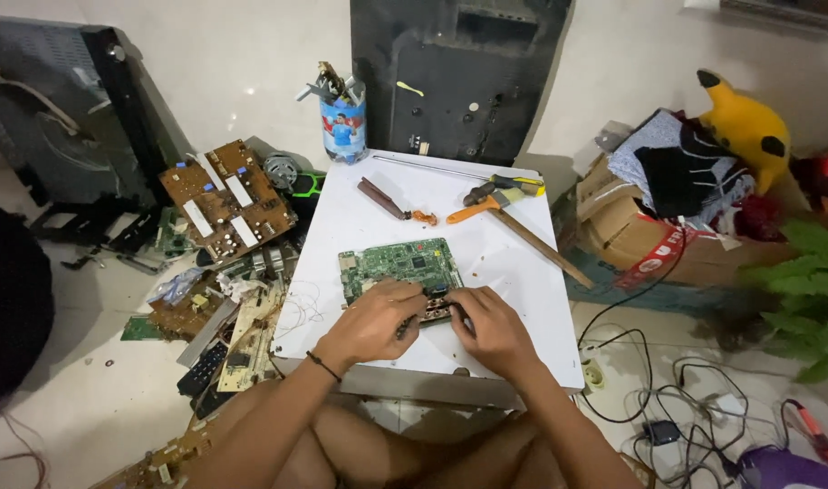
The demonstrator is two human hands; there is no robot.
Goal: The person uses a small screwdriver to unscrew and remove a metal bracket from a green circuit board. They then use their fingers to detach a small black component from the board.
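Note:
A green circuit board [398, 263] lies on a small white table [341, 226] in front of me. My left hand [374, 319] and my right hand [489, 328] are both curled over the board's near edge, fingers pressed on a dark part [436, 311] there. A thin black band circles my left wrist. What the fingertips hold is hidden.
On the table's far side lie a hammer [523, 226], an orange-handled tool [474, 212], a brown-handled tool [381, 198] and a cup of tools [343, 122]. Brown circuit boards [226, 199] and scrap pile at the left. Cardboard boxes [640, 235], cables and a yellow plush toy [745, 122] sit right.

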